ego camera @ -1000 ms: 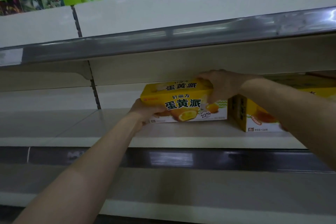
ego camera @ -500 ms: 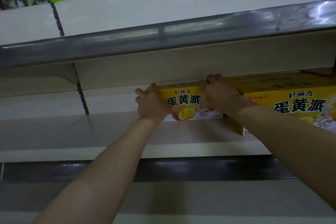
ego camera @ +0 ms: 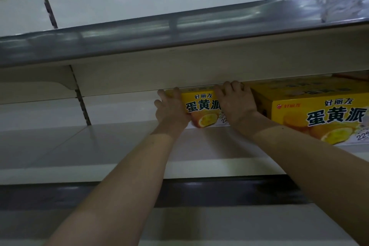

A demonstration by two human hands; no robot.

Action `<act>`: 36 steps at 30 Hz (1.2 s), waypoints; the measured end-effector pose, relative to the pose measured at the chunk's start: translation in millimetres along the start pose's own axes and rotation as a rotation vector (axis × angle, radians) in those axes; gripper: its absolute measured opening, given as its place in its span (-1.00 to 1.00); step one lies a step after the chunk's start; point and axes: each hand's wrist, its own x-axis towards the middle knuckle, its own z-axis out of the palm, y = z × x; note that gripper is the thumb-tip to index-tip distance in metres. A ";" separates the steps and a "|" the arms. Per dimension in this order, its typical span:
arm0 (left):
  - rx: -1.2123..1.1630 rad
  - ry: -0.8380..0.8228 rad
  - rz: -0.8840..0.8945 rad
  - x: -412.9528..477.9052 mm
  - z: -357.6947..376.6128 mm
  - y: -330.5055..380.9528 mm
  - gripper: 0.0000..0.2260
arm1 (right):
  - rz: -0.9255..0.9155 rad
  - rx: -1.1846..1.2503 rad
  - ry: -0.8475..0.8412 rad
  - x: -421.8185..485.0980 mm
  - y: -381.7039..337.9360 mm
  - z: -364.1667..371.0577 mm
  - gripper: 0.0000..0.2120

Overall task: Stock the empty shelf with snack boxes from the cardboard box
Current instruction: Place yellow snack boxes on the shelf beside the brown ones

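Note:
A yellow snack box (ego camera: pixel 201 107) with black Chinese lettering stands far back on the cream shelf (ego camera: pixel 99 146), near its rear wall. My left hand (ego camera: pixel 169 110) wraps the box's left end. My right hand (ego camera: pixel 235 104) lies over its top right corner and front. Both arms reach deep under the shelf above. Just to the right, closer to the front, stands a second yellow snack box (ego camera: pixel 319 114) of the same kind, cut off by the frame's right edge. The cardboard box is out of view.
The upper shelf (ego camera: pixel 179 62) with its grey price rail (ego camera: pixel 139 34) hangs low over the boxes. A dark rail (ego camera: pixel 199 191) fronts the shelf I am working on. A slotted upright (ego camera: pixel 80 98) divides the back wall. Bare shelf stretches to the left.
The box has gone further back into the shelf with both hands on it. My left hand has slid from under its lower corner to its left end. The view has shifted left.

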 end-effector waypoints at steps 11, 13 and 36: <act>0.089 -0.044 -0.017 5.7 -1.7 3.4 -0.17 | 0.017 0.124 -0.074 7.4 -2.4 1.7 -0.36; 0.150 -0.029 0.002 2.2 -7.8 3.6 -0.13 | 0.016 0.175 -0.086 2.4 -3.0 -4.4 -0.33; 0.286 -0.035 -0.248 -200.2 -118.4 -52.4 -0.74 | -0.670 0.496 0.054 -152.4 -65.9 -92.5 -0.70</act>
